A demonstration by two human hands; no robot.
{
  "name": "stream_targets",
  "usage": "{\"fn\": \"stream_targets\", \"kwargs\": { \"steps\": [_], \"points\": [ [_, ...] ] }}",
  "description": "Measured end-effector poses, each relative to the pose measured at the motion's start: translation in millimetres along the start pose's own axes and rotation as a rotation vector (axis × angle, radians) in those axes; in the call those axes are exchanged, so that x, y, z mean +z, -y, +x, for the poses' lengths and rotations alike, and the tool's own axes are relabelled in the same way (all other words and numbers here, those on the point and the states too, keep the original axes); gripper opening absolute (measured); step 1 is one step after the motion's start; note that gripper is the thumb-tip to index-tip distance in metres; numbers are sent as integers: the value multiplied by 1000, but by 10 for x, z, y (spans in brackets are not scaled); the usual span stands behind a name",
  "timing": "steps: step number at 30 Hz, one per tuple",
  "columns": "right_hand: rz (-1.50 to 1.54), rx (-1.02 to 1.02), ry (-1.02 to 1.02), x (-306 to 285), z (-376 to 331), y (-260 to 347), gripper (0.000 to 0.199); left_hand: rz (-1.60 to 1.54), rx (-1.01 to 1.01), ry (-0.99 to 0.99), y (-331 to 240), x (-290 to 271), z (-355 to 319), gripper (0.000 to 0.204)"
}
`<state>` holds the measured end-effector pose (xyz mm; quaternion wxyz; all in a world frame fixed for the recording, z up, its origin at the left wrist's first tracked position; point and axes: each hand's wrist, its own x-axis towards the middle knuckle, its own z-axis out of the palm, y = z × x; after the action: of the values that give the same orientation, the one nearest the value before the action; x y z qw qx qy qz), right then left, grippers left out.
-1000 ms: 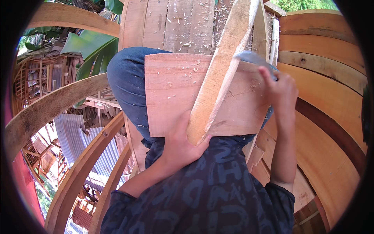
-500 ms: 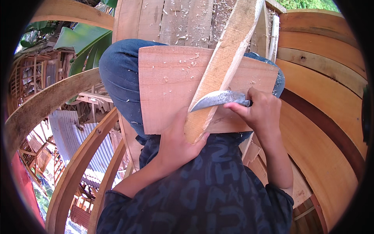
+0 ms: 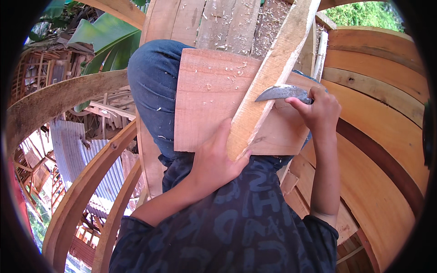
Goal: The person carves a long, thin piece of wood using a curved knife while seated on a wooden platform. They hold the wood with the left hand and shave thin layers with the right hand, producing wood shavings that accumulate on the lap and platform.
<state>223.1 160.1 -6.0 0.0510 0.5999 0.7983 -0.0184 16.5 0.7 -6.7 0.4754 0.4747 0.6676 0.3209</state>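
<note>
A long wooden plank (image 3: 271,63) slants from my lap up to the far right, its right edge pale and freshly cut. My left hand (image 3: 221,152) grips its near end, with fingers along the left side and the thumb at the right. My right hand (image 3: 320,105) is closed round the handle of a knife (image 3: 284,92) with a curved, worn grey blade. The blade lies across the plank, its tip pointing left. Beneath the plank, a flat reddish board (image 3: 207,98) rests across my thighs, with a few shavings on it.
Curved wooden planking (image 3: 373,98) rises along the right. On the left are bent wooden ribs (image 3: 86,182), with corrugated metal sheets (image 3: 68,145) lower down beyond them. Shavings litter the slatted boards (image 3: 223,25) ahead. A large green leaf (image 3: 107,34) hangs at the far left.
The knife and my right hand have moved up and away along the plank, slightly to the right. My left hand keeps its hold on the near end. The whole view has shifted a little.
</note>
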Motion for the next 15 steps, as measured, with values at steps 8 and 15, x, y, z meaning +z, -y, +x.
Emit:
{"fn": "stream_targets", "kwargs": {
  "steps": [8,15],
  "points": [
    [121,540,0,-20,407,-888,85,1,14,-6,46,-35,-91,66],
    [213,356,-9,-378,-201,-579,74,26,-46,-4,44,29,-25,69]
  ]
}}
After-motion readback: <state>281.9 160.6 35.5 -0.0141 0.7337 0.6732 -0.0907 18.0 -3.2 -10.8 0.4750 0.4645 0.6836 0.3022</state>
